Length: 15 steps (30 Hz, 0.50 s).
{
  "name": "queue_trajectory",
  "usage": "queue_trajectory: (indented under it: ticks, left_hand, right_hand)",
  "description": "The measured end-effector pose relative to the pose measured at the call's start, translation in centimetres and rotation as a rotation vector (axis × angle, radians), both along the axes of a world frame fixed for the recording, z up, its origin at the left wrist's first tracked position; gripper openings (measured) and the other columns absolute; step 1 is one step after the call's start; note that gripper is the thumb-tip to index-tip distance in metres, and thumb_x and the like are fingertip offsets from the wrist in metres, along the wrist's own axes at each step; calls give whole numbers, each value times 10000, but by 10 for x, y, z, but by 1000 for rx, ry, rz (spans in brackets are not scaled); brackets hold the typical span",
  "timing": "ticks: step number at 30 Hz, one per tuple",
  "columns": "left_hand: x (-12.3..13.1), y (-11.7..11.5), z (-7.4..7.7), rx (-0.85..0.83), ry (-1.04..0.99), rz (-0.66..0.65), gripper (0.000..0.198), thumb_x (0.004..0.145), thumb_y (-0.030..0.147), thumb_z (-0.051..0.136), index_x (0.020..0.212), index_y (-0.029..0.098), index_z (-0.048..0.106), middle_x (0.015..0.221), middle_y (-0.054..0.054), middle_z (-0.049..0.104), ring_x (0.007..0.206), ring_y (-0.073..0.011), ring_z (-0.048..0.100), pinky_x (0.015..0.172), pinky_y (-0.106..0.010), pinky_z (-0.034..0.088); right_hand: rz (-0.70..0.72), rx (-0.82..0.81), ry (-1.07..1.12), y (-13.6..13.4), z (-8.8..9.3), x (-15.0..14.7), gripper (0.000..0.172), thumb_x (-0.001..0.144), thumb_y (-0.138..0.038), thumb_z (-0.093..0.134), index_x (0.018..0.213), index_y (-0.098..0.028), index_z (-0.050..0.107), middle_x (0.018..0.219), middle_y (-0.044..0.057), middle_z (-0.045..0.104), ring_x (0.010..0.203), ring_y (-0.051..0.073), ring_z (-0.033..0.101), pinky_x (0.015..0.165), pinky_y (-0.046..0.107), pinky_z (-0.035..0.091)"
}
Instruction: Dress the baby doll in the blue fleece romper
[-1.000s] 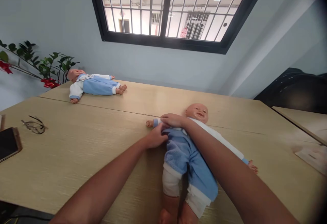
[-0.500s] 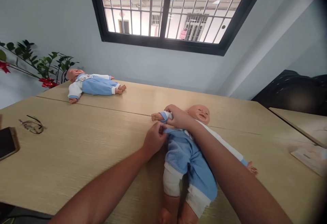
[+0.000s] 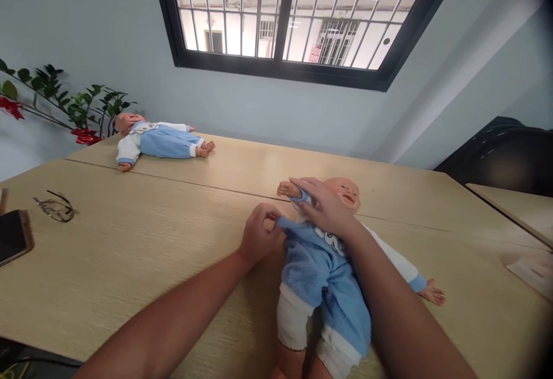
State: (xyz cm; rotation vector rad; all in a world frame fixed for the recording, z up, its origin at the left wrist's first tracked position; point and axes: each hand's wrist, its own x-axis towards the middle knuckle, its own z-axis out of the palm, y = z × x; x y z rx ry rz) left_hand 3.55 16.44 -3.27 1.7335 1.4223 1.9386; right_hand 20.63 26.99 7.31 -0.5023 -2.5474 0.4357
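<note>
A baby doll (image 3: 343,189) lies on its back in front of me, in blue overalls (image 3: 309,258) with white cuffs and white sleeves with blue ends. At the side of its waist, my left hand (image 3: 261,232) pinches the edge of the blue cloth and pulls it outward. Across the doll's chest and upper arm lies my right hand (image 3: 324,206), its fingers stretched out and apart, touching the sleeve near the doll's raised hand (image 3: 289,189). My right forearm hides part of the doll's body and its other sleeve.
A second doll (image 3: 168,141) in similar clothes lies at the back left of the table (image 3: 151,252). Glasses (image 3: 56,207) and a phone (image 3: 15,238) rest at the left. Plants (image 3: 82,105) stand behind the far corner. A black chair (image 3: 505,154) is at the right.
My right hand has loosened from the doll's sleeve, its fingers now straighter. The doll's raised arm has shifted right and up. My left hand keeps its pinch on the cloth.
</note>
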Motion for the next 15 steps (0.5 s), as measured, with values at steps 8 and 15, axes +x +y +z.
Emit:
queue_trajectory:
  ticks: [8,15]
  left_hand:
    - [-1,-5,6,111,50,87,140,862,176,702,907,214,574,945,-32,654,938,-184,654,865,-352,551]
    - [6,-13,8,-85,-283,-150,157,877,300,759,900,194,645,1009,-80,768,952,-204,746,838,-332,610]
  right_hand:
    - [-57,-18,-366,-24,22,9,384,874,-193,651,1246,-278,688,1108,84,686,963,243,630,826,329,476]
    - [-33,-101,-467,-27,31,16,232,815,-127,628,980,-254,731,978,48,684,847,198,602,754,287,427]
